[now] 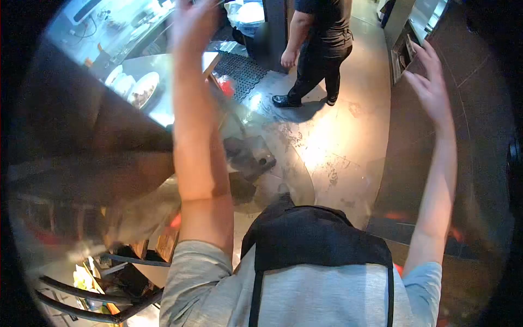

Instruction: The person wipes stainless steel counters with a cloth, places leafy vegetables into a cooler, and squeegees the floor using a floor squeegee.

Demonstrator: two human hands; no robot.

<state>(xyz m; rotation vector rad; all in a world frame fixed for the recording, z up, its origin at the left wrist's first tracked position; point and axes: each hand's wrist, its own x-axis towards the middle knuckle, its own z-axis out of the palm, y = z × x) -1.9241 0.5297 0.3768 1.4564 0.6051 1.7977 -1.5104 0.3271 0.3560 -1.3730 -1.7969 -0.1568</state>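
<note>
My left hand (193,24) is raised at the top edge of the head view, smeared by motion and partly cut off. Its fingers are not clear. White plates (146,86), one with bits of food on it, lie on a counter below and left of that hand. On the right, my right hand (432,90) is lifted with its fingers apart and nothing in it. Behind it, near the fingertips, is an open compartment (402,54) in the dark wall. A black apron (321,234) covers my front.
Ahead, a person in dark clothes (327,43) stands on the tiled floor (348,136). A black perforated mat (239,71) lies beside the counter. Near it stands a bin with a plastic liner (248,16). Black curved rails (87,291) are at lower left.
</note>
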